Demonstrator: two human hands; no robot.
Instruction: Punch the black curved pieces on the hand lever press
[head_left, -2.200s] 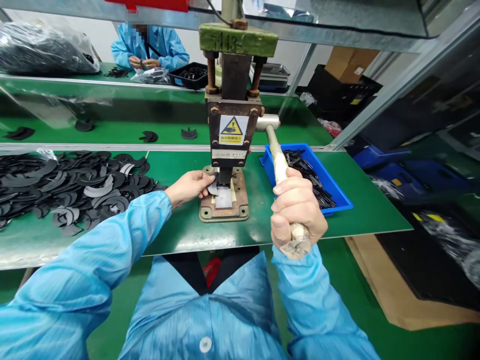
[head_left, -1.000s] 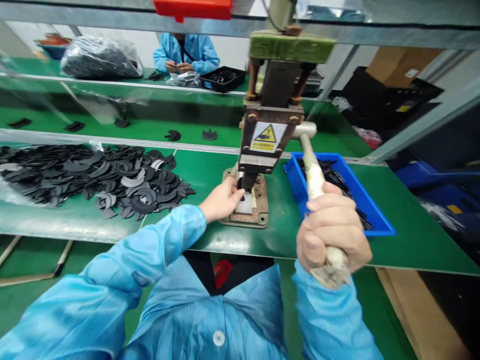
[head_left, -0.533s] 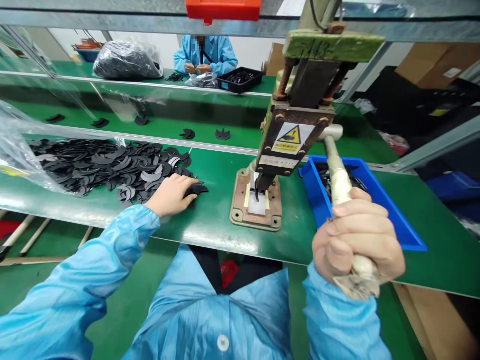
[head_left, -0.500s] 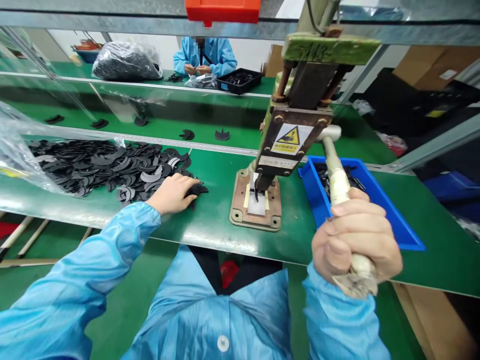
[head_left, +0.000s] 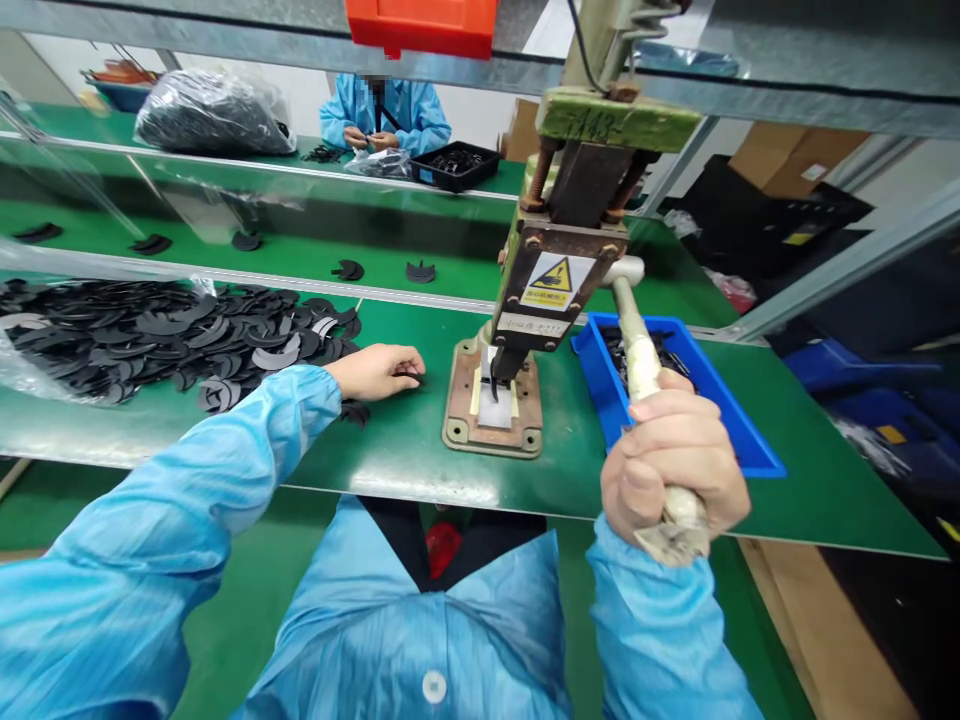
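The left hand (head_left: 375,370) lies low on the green table (head_left: 420,450), fingers curled over one small black piece (head_left: 411,377). It looks like the fingertips pinch it, but the hand hides most of it, so I cannot tell if the hold is firm. The right hand (head_left: 671,465) is closed tight around the lever handle (head_left: 637,350) of the hand press (head_left: 555,270).

To do this well, I think the left hand should take only one piece, hold it by its edge, and keep it flat. It should slide the piece onto the metal base plate (head_left: 487,415) and square it under the punch. Fingers should come away from the punch before the lever goes down. The yellow warning sticker (head_left: 550,278) is there for that reason. The right hand should keep the lever quiet until then.

The black piece is right at the left fingertips, at the 3 o'clock side of that hand. The base plate is further along at 3 o'clock, near but apart. The big pile of black pieces (head_left: 150,335) is at 9 to 10 o'clock of the hand. The blue bin (head_left: 739,440) sits at 12 o'clock of the right hand, just behind the lever.
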